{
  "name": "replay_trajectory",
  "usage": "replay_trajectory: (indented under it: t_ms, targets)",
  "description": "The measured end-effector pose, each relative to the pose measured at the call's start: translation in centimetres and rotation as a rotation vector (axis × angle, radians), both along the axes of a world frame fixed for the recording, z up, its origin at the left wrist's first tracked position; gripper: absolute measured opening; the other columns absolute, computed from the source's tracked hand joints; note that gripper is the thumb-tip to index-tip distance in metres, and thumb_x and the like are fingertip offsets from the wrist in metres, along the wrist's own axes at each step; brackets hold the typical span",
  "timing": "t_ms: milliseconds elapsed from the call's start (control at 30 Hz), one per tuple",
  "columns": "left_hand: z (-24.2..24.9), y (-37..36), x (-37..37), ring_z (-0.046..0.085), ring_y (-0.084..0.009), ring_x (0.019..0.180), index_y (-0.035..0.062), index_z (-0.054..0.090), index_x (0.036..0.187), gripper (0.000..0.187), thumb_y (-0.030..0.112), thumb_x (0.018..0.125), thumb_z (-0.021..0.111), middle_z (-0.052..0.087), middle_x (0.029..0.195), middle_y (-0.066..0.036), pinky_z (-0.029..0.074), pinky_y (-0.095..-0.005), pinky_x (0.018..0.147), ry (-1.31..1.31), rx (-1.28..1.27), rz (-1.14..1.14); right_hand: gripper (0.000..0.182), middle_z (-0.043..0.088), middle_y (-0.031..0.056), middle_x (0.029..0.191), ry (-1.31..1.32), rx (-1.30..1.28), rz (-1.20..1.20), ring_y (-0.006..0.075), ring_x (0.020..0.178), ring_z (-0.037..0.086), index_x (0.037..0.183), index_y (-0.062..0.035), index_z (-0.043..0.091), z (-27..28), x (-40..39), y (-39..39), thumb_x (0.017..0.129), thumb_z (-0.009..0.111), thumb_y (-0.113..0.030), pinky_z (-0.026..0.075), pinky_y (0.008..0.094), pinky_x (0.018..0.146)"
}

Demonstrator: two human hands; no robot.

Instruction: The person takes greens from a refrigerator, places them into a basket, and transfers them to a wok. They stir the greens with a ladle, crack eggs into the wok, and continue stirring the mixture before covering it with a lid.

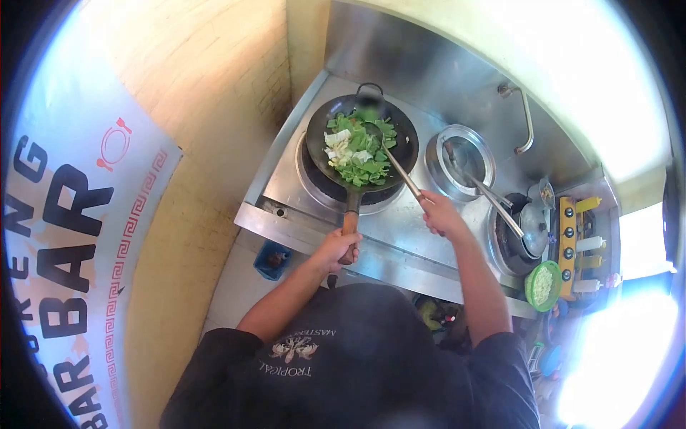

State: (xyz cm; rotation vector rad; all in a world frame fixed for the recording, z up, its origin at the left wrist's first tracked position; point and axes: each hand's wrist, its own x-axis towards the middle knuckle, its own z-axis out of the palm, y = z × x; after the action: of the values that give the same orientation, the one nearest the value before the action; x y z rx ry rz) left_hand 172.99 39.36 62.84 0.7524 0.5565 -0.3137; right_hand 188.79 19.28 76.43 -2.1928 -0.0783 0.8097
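Note:
My left hand (pixel 339 249) is wrapped round the wooden handle (pixel 351 223) of a dark wok (pixel 406 136) on the left burner. Chopped green leaves (pixel 366 170) and pale cabbage pieces (pixel 343 149) lie in the wok. In my right hand (pixel 440 214) is the shaft of a long metal ladle (pixel 402 171). Its head rests among the greens and is partly hidden by them.
Right of the wok stands a round metal pot (pixel 463 131) with utensils lying across it. Farther right are a lidded pan (pixel 534 229), a green basket of pale chopped food (pixel 544 286) and several sauce bottles (pixel 589 244). A tap (pixel 527 121) hangs over the steel counter (pixel 400 247).

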Motion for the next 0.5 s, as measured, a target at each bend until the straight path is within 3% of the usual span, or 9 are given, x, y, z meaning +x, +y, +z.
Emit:
replay_trajectory:
  t_ms: [67,167,233,267,333,500]
  targets:
    - [-0.2,0.1,-0.2,0.052,-0.0127,0.049,0.0062,0.049,0.085,0.014,0.009,0.082,0.062,0.05,0.064,-0.002,0.045,-0.0295,0.041,-0.018,-0.02,0.002,0.044,0.053,0.004,0.062,0.041,-0.007,-0.008,0.0101,0.043,0.046,0.132,-0.0126,0.047,2.4,-1.4,-1.9,0.092,0.05,-0.028,0.038,0.0288,0.039]
    - [0.5,0.1,-0.1,0.052,-0.0126,0.051,0.006,0.049,0.086,0.014,0.009,0.082,0.062,0.05,0.065,-0.003,0.044,-0.0294,0.041,0.005,0.001,0.0,0.042,0.054,0.008,0.062,-0.015,-0.137,0.092,0.0171,0.049,0.053,0.133,-0.0145,0.047,4.1,-3.6,-4.8,0.092,0.048,-0.024,0.044,0.033,0.047]
    - [0.5,0.2,0.0,0.052,-0.0126,0.051,0.0057,0.049,0.086,0.014,0.009,0.082,0.062,0.051,0.066,-0.003,0.044,-0.029,0.041,0.001,-0.005,-0.007,0.043,0.059,0.0163,0.07,-0.605,-0.256,0.571,0.0273,0.063,0.06,0.134,-0.0158,0.045,1.6,-4.0,-7.2,0.092,0.046,-0.021,0.048,0.04,0.058]
    - [0.5,0.3,0.1,0.052,-0.0126,0.052,0.0055,0.049,0.086,0.014,0.009,0.082,0.062,0.051,0.068,-0.003,0.044,-0.0286,0.041,-0.002,-0.011,-0.01,0.043,0.059,0.0163,0.07,-0.607,-0.255,0.566,0.0273,0.063,0.06,0.134,-0.0158,0.045,2.0,-4.4,-6.0,0.092,0.046,-0.021,0.048,0.04,0.058]
    - [0.4,0.2,0.0,0.052,-0.0125,0.052,0.0051,0.049,0.087,0.014,0.009,0.083,0.062,0.052,0.069,-0.004,0.044,-0.0282,0.041,0.011,-0.008,-0.009,0.044,0.062,0.0227,0.083,-0.524,-0.666,0.524,0.0359,0.078,0.062,0.135,-0.0166,0.042,2.8,-5.7,-2.3,0.091,0.045,-0.02,0.048,0.0477,0.067]
    - [1.6,0.5,-0.4,0.052,-0.0123,0.052,0.0042,0.05,0.093,0.016,0.009,0.083,0.062,0.056,0.074,-0.006,0.044,-0.0274,0.042,0.066,0.034,-0.009,0.045,0.062,0.022,0.087,-0.574,-0.556,0.373,0.0376,0.08,0.062,0.136,-0.0182,0.04,-1.0,-2.4,1.1,0.091,0.045,-0.021,0.049,0.0486,0.068]
